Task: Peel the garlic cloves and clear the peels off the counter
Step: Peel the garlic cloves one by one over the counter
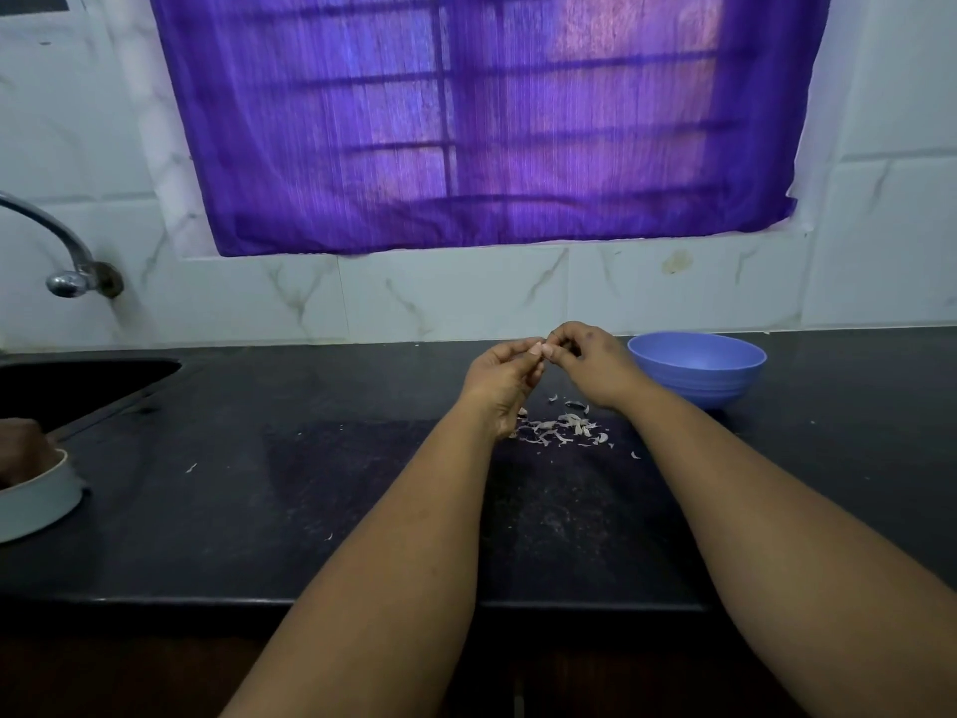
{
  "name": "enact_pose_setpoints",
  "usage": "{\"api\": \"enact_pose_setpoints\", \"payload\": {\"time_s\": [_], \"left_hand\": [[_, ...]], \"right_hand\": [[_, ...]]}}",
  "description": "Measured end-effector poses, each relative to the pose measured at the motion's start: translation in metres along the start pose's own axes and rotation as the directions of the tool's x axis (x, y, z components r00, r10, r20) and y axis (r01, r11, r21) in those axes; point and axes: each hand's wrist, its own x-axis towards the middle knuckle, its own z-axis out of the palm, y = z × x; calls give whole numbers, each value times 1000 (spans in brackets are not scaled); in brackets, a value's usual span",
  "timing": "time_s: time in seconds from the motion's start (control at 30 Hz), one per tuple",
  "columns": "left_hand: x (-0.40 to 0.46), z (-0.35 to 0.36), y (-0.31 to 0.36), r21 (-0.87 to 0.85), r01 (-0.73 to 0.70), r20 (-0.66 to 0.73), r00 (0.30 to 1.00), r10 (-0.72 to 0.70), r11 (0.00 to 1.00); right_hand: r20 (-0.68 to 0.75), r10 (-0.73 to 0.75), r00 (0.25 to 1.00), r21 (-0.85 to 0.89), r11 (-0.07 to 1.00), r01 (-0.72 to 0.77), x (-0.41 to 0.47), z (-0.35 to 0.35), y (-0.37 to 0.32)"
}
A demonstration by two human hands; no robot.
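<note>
I am pinching a garlic clove (545, 350) between my left hand (505, 378) and right hand (590, 362), mid-frame, above the peels (562, 430) lying on the black counter (259, 484), a blue bowl (696, 367) sitting just right.

Open dark surface (259, 510) is lying left of the peels (562, 430); a blue bowl (699, 367) is blocking the right, a sink (77, 380) far left.

Two bare forearms and hands, no sleeves

The left arm (393, 551) enters from 6 o'clock, the right arm (777, 515) from 4 o'clock; both are uncovered up to the frame edge; the left hand (505, 378) and right hand (588, 362) wear no gloves; no watch or bangle shows at either wrist; a pale nail shows on a left fingertip (535, 348).
</note>
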Motion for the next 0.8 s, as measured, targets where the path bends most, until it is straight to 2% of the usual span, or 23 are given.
{"api": "enact_pose_setpoints", "payload": {"time_s": [0.27, 0.63, 0.8], "left_hand": [[0, -1, 0, -23, -31, 7, 999, 31, 999], [0, 1, 2, 23, -88, -17, 996, 88, 996], [5, -3, 3, 103, -120, -147, 980, 134, 987]], "right_hand": [[-11, 5, 1000, 52, 999, -4, 0, 2, 0], [-19, 112, 994, 181, 978, -106, 1, 4, -3], [-79, 187, 979, 334, 930, -151, 3, 4, -1]]}}
